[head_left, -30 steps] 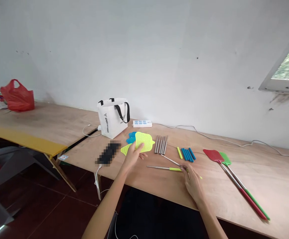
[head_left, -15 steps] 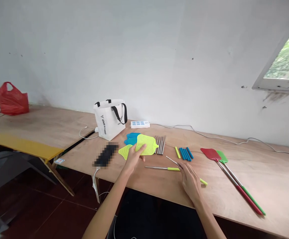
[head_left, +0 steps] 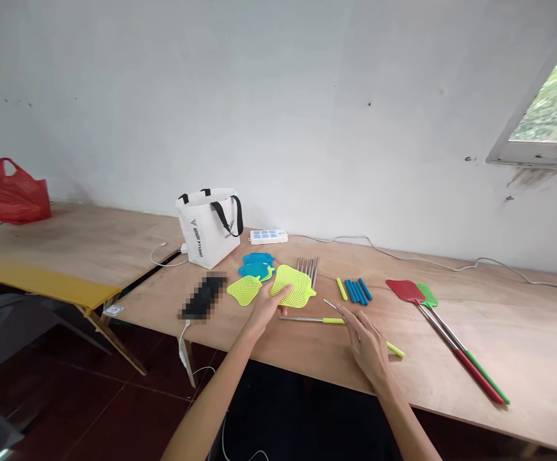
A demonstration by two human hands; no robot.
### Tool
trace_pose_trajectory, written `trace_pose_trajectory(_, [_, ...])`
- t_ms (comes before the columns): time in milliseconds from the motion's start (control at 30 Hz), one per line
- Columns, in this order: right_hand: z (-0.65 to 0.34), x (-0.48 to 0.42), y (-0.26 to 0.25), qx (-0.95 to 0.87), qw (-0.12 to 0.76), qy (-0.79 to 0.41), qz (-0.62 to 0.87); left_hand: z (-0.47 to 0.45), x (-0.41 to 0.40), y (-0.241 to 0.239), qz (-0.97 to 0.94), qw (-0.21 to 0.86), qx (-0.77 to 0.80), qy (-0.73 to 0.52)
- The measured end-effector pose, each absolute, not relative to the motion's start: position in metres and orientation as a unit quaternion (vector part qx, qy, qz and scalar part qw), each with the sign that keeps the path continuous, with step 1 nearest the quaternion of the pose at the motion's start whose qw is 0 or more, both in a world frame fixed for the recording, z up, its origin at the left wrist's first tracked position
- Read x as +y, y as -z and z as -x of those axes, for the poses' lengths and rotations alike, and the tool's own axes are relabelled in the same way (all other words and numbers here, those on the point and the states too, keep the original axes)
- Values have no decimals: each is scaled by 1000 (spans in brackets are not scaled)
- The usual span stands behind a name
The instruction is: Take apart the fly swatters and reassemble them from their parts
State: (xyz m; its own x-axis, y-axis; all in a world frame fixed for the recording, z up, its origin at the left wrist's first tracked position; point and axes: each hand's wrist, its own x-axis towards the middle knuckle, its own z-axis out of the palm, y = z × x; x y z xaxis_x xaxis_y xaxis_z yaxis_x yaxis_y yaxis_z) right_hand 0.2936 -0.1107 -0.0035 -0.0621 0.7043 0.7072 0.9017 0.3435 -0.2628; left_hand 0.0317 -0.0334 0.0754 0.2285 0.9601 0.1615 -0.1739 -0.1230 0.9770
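My left hand [head_left: 262, 311] pinches a yellow-green fly swatter head [head_left: 294, 285], its short neck turned to the right. My right hand [head_left: 369, 340] is closed round a swatter handle [head_left: 395, 349] with a yellow grip; its thin metal tip [head_left: 332, 306] points up toward the held head, apart from it. Under the right hand's fingers a second yellow-gripped metal rod [head_left: 302, 319] lies on the table. Left of the held head rest another yellow-green swatter head [head_left: 244, 290] and several blue swatter heads [head_left: 259, 258].
Metal tubes [head_left: 314, 270], blue grips [head_left: 355, 292] and a yellow grip [head_left: 342, 289] lie behind my hands. Red [head_left: 406, 291] and green [head_left: 427, 295] fly swatters lie right. A white bag [head_left: 211, 234], power strip [head_left: 268, 237] and pixelated black object [head_left: 204, 298] are at left.
My left hand has moved the yellow-green swatter head a little to the right and down, closer to the rod tip. My right hand stays nearly in place, still holding the handle.
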Motion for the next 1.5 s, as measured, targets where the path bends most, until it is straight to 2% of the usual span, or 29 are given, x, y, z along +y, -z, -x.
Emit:
trace_pose_trajectory(400, [-293, -112, 2, -725, 371, 113, 570, -41, -36, -70, -537, 594, 363, -476])
trace_pose_trajectory(733, [-290, -115, -6, -752, 344, 54, 560, -30, -33, -72, -580, 577, 372, -440])
trace_pose_trajectory(1100, [-288, -117, -8, -736, 362, 92, 565, -37, -40, -71, -636, 542, 343, -428])
trace_pose_trajectory(1500, [-287, -118, -10, -740, 358, 87, 563, -57, -52, -59, -657, 564, 316, -389])
